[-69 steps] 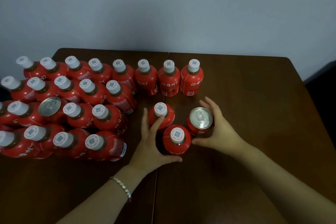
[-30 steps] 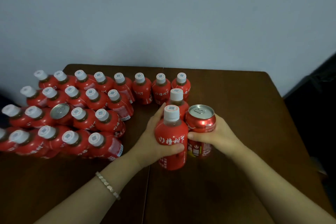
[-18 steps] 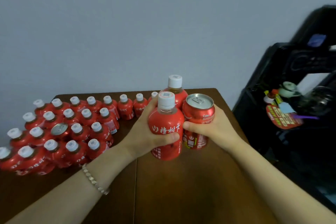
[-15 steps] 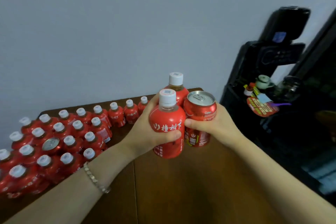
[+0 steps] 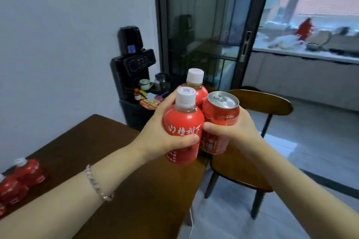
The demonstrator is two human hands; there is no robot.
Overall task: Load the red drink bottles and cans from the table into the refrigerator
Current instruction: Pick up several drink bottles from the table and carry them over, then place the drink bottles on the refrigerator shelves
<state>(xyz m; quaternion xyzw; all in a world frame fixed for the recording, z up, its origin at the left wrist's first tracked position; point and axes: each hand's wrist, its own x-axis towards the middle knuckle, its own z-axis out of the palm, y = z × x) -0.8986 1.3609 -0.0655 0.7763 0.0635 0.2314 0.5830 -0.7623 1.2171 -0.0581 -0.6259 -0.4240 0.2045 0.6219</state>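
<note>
I hold a cluster of three drinks in the air above the table's right end. My left hand (image 5: 157, 134) wraps a red bottle (image 5: 183, 128) with a white cap. A second red bottle (image 5: 196, 87) stands pressed behind it, between both hands. My right hand (image 5: 231, 132) grips a red can (image 5: 219, 122) with a silver top. A few more red bottles (image 5: 29, 172) stand on the brown table (image 5: 136, 190) at the far left edge. No refrigerator is in view.
A wooden chair (image 5: 252, 161) stands just beyond the table's right end. A black water dispenser (image 5: 134, 68) with small items on it stands against the wall. Behind it is a glass sliding door (image 5: 204, 25), and a kitchen counter (image 5: 310, 54) lies at the far right.
Both hands closed around the two bottles and the can and lifted them off the table. My view has swung right, away from the bottle group, toward the chair and door.
</note>
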